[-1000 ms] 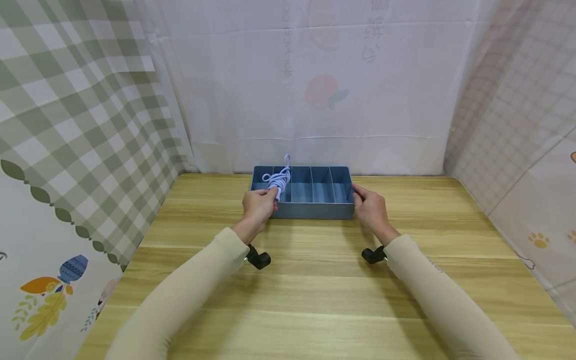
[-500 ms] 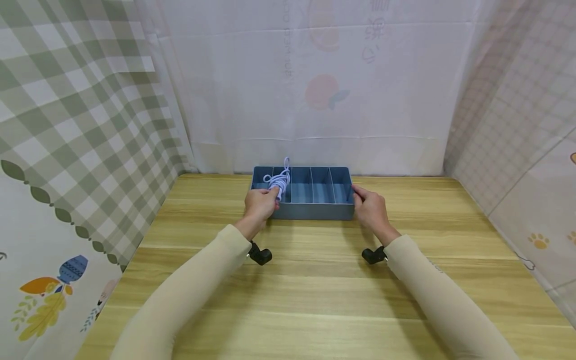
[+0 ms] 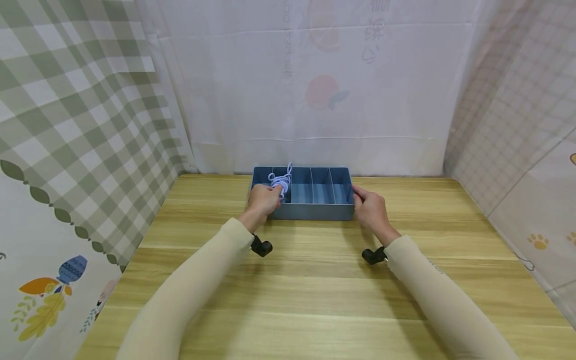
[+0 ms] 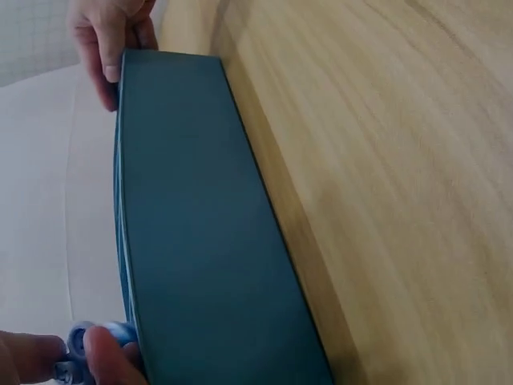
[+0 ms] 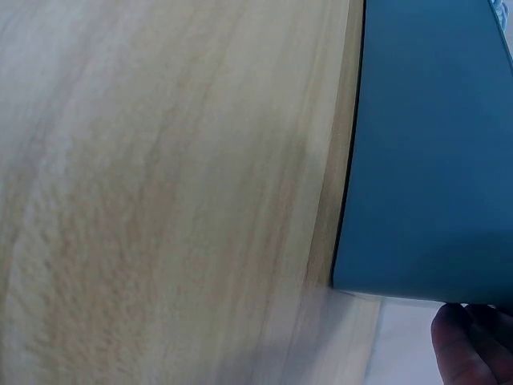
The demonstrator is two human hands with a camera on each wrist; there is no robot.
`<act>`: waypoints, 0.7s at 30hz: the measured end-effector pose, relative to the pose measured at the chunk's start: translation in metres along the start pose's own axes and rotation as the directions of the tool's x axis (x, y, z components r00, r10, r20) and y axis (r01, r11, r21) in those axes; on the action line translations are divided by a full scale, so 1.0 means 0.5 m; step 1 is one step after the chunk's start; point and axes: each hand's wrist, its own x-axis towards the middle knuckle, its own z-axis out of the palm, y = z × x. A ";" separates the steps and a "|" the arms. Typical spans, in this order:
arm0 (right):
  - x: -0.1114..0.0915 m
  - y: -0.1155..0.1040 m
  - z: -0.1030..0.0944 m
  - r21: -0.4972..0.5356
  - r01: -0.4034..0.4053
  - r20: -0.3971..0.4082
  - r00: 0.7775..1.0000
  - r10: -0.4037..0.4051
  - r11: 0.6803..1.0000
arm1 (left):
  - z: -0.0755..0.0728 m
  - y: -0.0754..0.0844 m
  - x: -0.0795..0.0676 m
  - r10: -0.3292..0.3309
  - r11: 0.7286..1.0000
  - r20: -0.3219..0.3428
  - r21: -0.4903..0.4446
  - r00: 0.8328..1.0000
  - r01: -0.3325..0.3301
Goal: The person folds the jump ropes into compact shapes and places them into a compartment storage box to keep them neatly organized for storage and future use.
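Observation:
In the head view a blue-grey box (image 3: 310,211) with several compartments stands at the back of the table. My left hand (image 3: 263,200) is over its left front rim and pinches a coiled bundle of pale lilac cord (image 3: 281,181). The bundle sits at the second compartment from the left, a loop sticking up at the back. In the left wrist view the cord (image 4: 76,341) shows between thumb and finger beside the rim. My right hand (image 3: 371,207) grips the box's right end; in the right wrist view its fingers (image 5: 465,353) are at that end wall.
The box rests on a wood-grain table (image 3: 310,290). Behind it hangs a pale printed cloth (image 3: 270,110), with a green checked cloth (image 3: 90,100) on the left and another patterned cloth (image 3: 517,125) on the right.
My left hand has moved slightly forward and right, and the cord bundle has sunk lower toward the second compartment. The right hand and the box have stayed in place.

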 end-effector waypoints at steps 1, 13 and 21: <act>0.000 0.000 0.000 0.002 0.001 0.001 1.000 -0.001 1.000 | -0.002 0.001 0.001 0.007 1.000 0.019 0.021 1.000 -0.008; -0.002 0.003 -0.001 -0.014 0.005 0.017 1.000 -0.005 1.000 | -0.023 0.005 0.014 -0.002 0.994 0.151 0.105 0.989 -0.014; -0.003 0.000 -0.004 -0.008 0.019 0.016 1.000 -0.019 1.000 | -0.017 0.000 0.027 0.101 0.944 0.070 0.307 0.992 -0.118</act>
